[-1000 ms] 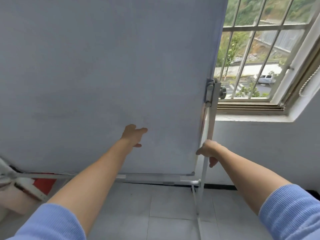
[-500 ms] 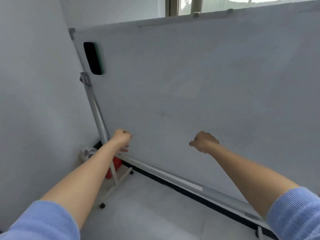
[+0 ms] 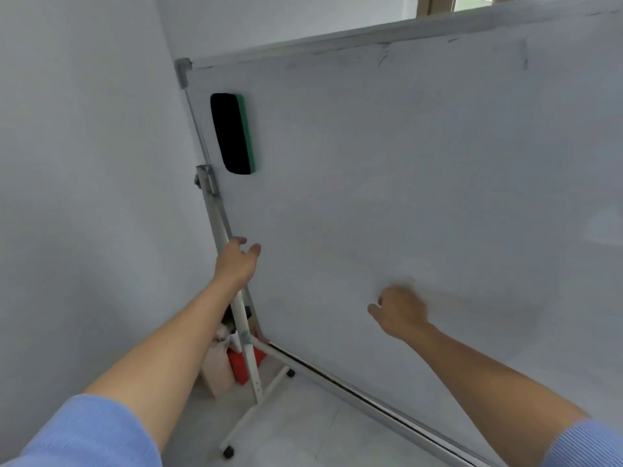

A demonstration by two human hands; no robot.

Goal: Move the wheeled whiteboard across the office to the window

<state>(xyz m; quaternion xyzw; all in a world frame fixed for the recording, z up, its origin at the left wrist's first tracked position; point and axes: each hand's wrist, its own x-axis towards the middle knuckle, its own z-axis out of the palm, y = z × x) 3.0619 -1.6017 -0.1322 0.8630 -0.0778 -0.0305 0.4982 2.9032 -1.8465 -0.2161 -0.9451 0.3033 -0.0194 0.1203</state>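
The wheeled whiteboard (image 3: 421,170) fills most of the view and stands slanted in a corner, with the window (image 3: 472,1) just above its top edge. A black and green eraser (image 3: 232,133) sticks near its upper left corner. My left hand (image 3: 237,261) is at the stand's left post (image 3: 217,220), fingers spread, not closed around it. My right hand (image 3: 399,311) is blurred, its fingers loosely curled, in front of the lower board face and holding nothing. Whether it touches the board is unclear.
A white wall (image 3: 84,197) runs close along the left of the stand. Behind the post sit a red object (image 3: 241,364) and a pale bag (image 3: 217,370). The stand's foot ends in black castors (image 3: 228,452). A tray rail (image 3: 371,394) lines the board's bottom over grey floor tiles.
The view swung from the board's right end by the window to its left end. My left hand, closed on the left post half a second ago, has opened and sits higher.
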